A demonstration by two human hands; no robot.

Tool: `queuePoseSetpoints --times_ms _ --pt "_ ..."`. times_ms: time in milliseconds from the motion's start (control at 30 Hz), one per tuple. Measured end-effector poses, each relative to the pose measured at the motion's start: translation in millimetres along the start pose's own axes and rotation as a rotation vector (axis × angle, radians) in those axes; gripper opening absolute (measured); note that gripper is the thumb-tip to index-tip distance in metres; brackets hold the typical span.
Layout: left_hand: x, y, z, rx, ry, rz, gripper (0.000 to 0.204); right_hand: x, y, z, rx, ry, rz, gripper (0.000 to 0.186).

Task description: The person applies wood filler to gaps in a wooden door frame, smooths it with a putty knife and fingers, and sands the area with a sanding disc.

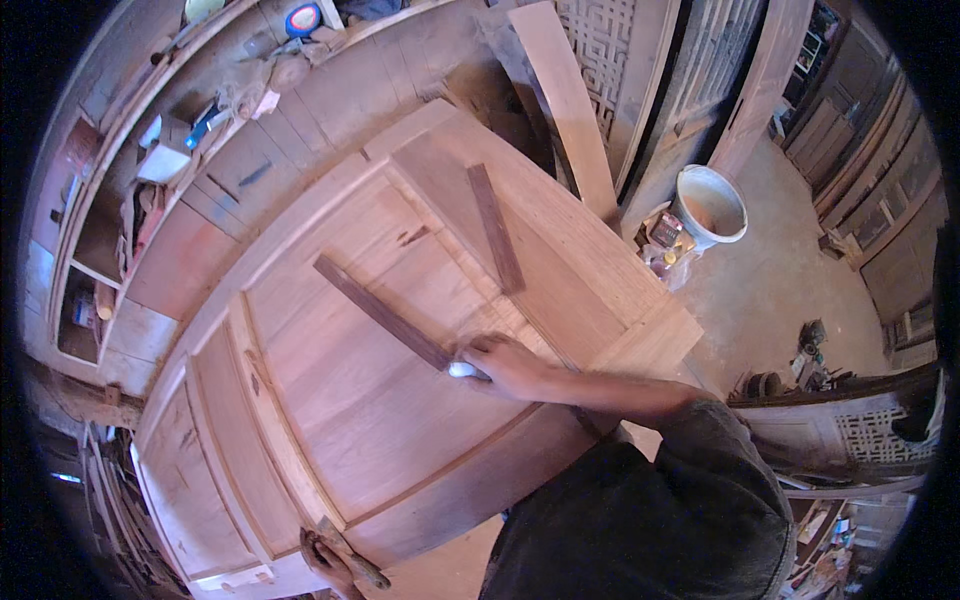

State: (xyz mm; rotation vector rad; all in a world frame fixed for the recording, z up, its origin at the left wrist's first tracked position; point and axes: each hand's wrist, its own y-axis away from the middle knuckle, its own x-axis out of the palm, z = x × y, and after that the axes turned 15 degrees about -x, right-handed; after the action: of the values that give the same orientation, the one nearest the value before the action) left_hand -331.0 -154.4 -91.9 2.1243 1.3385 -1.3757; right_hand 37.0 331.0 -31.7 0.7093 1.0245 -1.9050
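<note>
A large panelled wooden door (400,430) lies flat in front of me, its raised frame dividing it into several panels. My right hand (505,367) rests over the middle panel, fingers closed round a small white rounded object (464,370) mostly hidden by the hand. Touching or very close to it is the near end of a dark wooden strip (380,312). A second dark strip (494,228) lies farther off, across the far panel. At the door's near left edge, my left hand (325,562) is closed on a flat scraper-like tool (352,555), whose exact kind is unclear.
Cluttered shelves (165,160) run along the left and back. A whitish bucket (711,205) stands on the floor at the right, beside a can and small containers (665,240). Boards (570,110) and carved panels lean at the back. Tools (810,350) lie farther right.
</note>
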Motion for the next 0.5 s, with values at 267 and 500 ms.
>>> queuePoseSetpoints --times_ms 267,500 --pt "-13 15 -64 -0.053 0.191 -0.078 0.035 -15 16 11 0.074 -0.067 -0.036 0.049" --pt "-2 4 -48 -0.164 0.117 0.000 0.043 -80 89 -7 0.364 0.120 -0.425 0.040"
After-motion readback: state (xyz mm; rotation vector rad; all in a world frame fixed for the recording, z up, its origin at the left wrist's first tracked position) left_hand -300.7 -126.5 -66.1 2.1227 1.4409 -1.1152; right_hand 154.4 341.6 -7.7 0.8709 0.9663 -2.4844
